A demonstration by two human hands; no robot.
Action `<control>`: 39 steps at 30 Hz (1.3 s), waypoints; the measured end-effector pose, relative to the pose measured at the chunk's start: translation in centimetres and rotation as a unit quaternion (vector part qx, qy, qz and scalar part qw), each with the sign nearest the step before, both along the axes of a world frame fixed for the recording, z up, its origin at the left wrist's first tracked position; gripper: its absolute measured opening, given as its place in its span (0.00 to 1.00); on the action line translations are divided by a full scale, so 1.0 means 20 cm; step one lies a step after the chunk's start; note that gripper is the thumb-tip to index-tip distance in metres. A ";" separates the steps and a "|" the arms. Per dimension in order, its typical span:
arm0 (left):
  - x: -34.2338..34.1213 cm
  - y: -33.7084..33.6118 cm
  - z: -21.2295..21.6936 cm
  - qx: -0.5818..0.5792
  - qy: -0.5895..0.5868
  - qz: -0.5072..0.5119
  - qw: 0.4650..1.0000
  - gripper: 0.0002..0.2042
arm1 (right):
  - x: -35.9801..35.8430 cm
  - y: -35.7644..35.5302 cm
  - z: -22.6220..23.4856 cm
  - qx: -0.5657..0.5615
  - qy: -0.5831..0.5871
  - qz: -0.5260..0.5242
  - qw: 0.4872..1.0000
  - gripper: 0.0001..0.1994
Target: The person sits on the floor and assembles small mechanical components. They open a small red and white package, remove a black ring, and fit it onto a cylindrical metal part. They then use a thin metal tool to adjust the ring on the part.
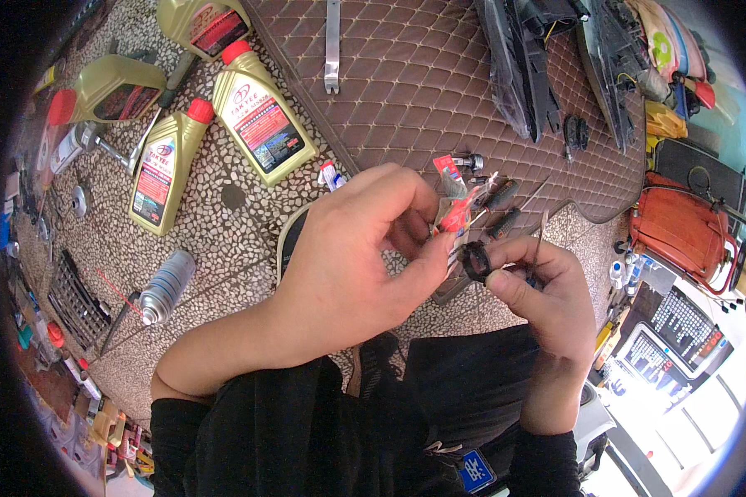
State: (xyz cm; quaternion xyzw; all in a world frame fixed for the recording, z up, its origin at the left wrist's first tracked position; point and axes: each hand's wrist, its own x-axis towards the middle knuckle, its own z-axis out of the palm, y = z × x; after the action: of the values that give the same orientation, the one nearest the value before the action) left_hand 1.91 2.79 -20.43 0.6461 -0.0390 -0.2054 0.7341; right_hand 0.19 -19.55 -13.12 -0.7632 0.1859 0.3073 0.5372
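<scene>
My left hand (pixel 365 240) is closed, its thumb and fingers pinching a small red-and-clear packet (pixel 454 217). Close beside it, my right hand (pixel 547 290) grips a small black ring-shaped part (pixel 476 262) between thumb and forefinger. The ring's opening faces toward the left hand. A thin dark item shows at the right hand's fingers, but its kind is unclear. Just beyond the hands, screwdrivers with dark handles (pixel 501 195) and a small silver cylindrical piece (pixel 470 162) lie on the brown quilted mat (pixel 406 99).
Several gold oil bottles (pixel 265 116) with red caps are on the pebbled floor at the left. A spray can (pixel 167 286) lies nearer. Black car lamp housings (pixel 514 66) and a metal strip (pixel 332 45) rest on the mat. An orange-red case (pixel 680 228) is at the right.
</scene>
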 end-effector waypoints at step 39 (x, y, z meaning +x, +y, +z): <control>0.01 -0.02 0.03 0.043 -0.151 0.009 0.988 0.10 | -0.06 -0.08 -0.12 0.370 0.200 -0.218 0.881 0.14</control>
State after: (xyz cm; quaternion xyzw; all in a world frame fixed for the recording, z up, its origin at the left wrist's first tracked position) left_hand 2.20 2.46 -19.84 0.7008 -0.1353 -0.1004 0.6932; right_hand -1.05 -21.25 -15.52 -0.3712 0.3239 0.3754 0.7851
